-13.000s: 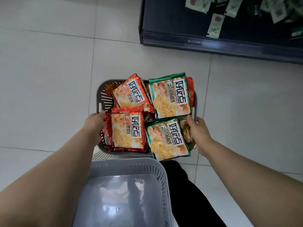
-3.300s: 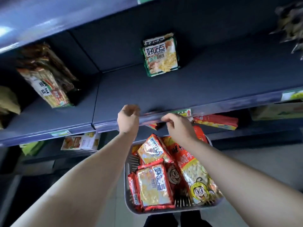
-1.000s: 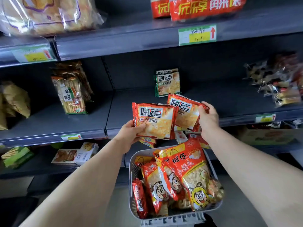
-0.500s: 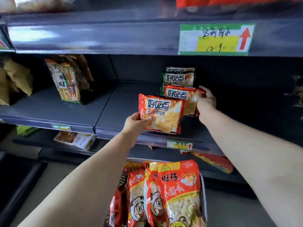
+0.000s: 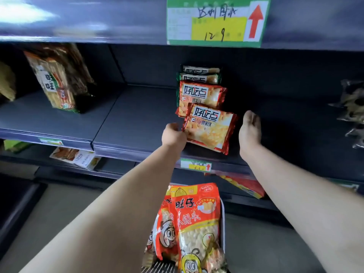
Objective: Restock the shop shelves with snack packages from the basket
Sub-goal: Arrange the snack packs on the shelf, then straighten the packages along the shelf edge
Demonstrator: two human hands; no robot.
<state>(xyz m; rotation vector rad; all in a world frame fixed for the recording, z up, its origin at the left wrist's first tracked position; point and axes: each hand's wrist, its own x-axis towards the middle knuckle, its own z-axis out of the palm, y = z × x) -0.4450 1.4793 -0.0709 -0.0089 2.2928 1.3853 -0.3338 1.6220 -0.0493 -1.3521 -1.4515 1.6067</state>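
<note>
My left hand [image 5: 173, 135] grips the left edge of a red biscuit packet [image 5: 210, 128] that leans on the dark middle shelf [image 5: 137, 119]. Behind it stands a second red packet [image 5: 201, 97], and behind that two green-edged packets [image 5: 200, 74] of the same brand. My right hand [image 5: 250, 129] hovers just right of the front packet, fingers relaxed, holding nothing. Below, the grey basket [image 5: 222, 217] holds several tall red snack bags [image 5: 197, 225].
A tall bag of rice crackers [image 5: 57, 81] stands at the left of the shelf. Dark wrapped snacks [image 5: 352, 107] sit at the far right. A price tag [image 5: 216, 21] hangs on the shelf above, a smaller price tag [image 5: 196, 165] on this shelf's front lip. Packets lie on the lower shelf [image 5: 76, 156].
My right hand has let go of its red packet, which now stands against the green ones, and drawn back to the right. My left hand has brought its packet onto the shelf in front.
</note>
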